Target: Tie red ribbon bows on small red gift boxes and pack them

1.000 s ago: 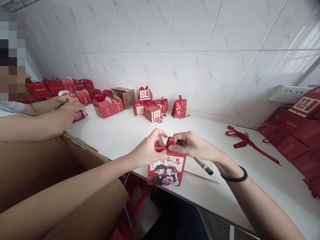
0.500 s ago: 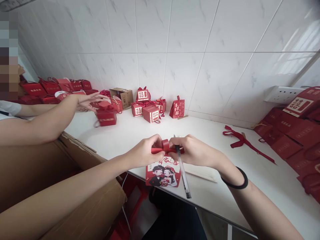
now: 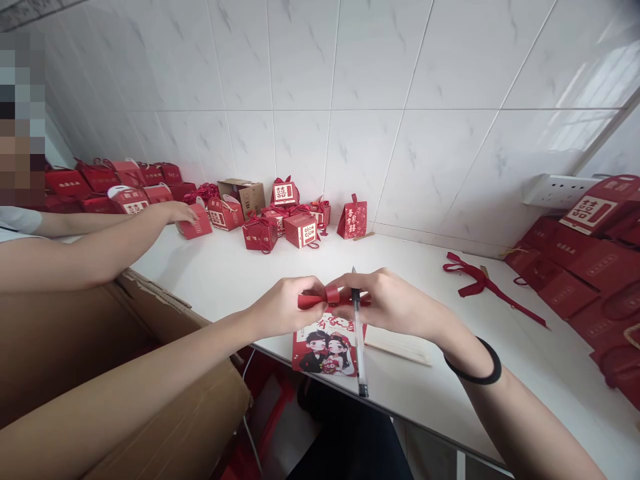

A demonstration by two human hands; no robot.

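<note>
Evidently both hands pinched the red ribbon [image 3: 327, 298] taut above the gift box [image 3: 327, 345] at the bench [image 3: 240, 267] edge, shaping a bow: left hand [image 3: 285, 308] fingers closed on one end, right hand [image 3: 395, 305] on the other (pen [image 3: 358, 340] tucked along).

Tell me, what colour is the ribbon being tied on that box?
Red ribbon, matching the red box; the head view shows it.

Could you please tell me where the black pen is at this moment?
In the head view the black pen is low at centre, held in the right hand, its lower end pointing down across the red box at the table's near edge.
</note>
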